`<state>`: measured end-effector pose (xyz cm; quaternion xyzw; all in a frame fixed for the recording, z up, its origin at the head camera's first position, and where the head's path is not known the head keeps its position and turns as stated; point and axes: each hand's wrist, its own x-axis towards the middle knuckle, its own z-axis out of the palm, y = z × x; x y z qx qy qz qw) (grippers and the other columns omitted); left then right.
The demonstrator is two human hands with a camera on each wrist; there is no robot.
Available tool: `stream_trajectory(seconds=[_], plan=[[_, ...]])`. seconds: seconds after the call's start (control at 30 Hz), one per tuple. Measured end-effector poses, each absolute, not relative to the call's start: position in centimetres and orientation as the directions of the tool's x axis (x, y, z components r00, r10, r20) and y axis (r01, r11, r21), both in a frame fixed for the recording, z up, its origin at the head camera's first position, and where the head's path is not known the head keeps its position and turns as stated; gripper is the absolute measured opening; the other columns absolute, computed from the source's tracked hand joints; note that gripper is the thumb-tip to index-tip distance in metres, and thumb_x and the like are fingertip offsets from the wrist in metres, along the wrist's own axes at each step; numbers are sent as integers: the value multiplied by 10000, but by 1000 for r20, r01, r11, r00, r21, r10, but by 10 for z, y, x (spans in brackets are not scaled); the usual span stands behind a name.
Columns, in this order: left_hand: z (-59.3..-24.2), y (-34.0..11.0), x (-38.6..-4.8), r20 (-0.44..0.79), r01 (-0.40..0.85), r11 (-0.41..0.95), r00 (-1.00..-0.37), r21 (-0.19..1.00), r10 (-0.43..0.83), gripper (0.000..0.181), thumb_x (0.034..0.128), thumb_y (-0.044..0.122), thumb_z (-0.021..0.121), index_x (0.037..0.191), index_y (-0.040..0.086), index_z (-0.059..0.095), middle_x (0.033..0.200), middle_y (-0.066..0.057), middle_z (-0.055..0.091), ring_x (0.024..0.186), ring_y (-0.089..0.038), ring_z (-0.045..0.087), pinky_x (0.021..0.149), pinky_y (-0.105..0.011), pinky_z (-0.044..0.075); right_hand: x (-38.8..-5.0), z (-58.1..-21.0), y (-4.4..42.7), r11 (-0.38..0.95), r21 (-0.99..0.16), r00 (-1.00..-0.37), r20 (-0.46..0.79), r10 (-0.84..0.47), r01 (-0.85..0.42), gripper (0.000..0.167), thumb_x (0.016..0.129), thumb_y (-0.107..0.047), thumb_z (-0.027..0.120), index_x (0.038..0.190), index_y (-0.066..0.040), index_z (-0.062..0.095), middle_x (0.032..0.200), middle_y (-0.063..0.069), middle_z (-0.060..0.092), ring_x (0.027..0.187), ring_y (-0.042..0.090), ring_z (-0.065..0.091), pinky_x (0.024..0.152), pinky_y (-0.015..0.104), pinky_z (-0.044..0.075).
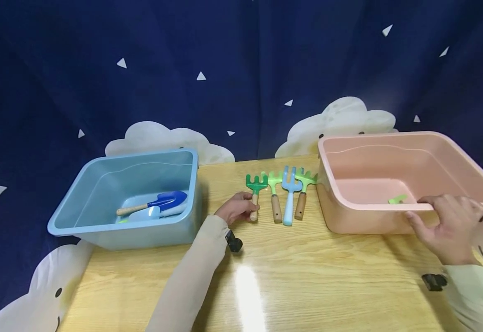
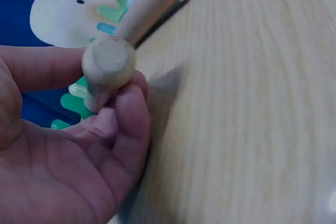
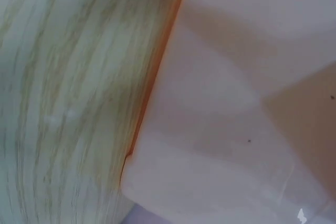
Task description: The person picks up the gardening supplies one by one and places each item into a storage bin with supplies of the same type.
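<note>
My left hand (image 1: 235, 210) pinches the pale wooden handle of a dark green hand rake (image 1: 256, 184). In the left wrist view, the rounded handle end (image 2: 109, 62) sits between thumb and fingers. Just right of it lie a light green rake (image 1: 276, 210), a light blue hand fork (image 1: 289, 207) and another green rake (image 1: 301, 203) with a brown handle. My right hand (image 1: 453, 226) grips the front rim of a pink bin (image 1: 362, 221), fingers over the edge and thumb outside. Only the bin's wall and the table show in the right wrist view.
To the left stands a blue bin (image 1: 150, 237) holding a blue trowel (image 1: 168, 199) with a wooden handle and some light blue items. A light green piece (image 1: 397, 198) lies inside the pink bin. Behind the wooden table (image 1: 308, 276) hangs a dark blue curtain (image 1: 241, 92).
</note>
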<state>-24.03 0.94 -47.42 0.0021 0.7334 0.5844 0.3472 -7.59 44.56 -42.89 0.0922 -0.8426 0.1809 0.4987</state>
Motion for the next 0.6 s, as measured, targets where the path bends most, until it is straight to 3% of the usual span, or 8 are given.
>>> stream_trajectory(seconds=[0.07,0.27,0.6], plan=[[-475,6,-240,-510,-410,312,-760,857,404,566,940,93,628,1449,14,396,971,-55,598,676,-126,567,591,-246,509,-77,-428,445,918,-210,-501,866,15,-336,870,836,-777,507,901,77,660,756,275,584,766,496,420,840,653,196],[-474,3,-240,-509,-418,291,-739,860,441,550,944,100,618,1441,21,395,873,-38,591,663,-126,569,597,-254,514,-68,-417,457,949,-196,-648,762,-13,-249,778,852,-738,515,1017,4,683,905,260,663,871,506,514,796,635,253],[-477,3,-239,-516,-432,282,-721,857,463,576,949,107,626,1462,58,366,991,-43,605,694,-126,609,590,-244,548,-66,-419,476,963,-143,-650,759,-43,-230,698,840,-698,559,859,-9,670,729,206,630,678,467,508,643,527,258]])
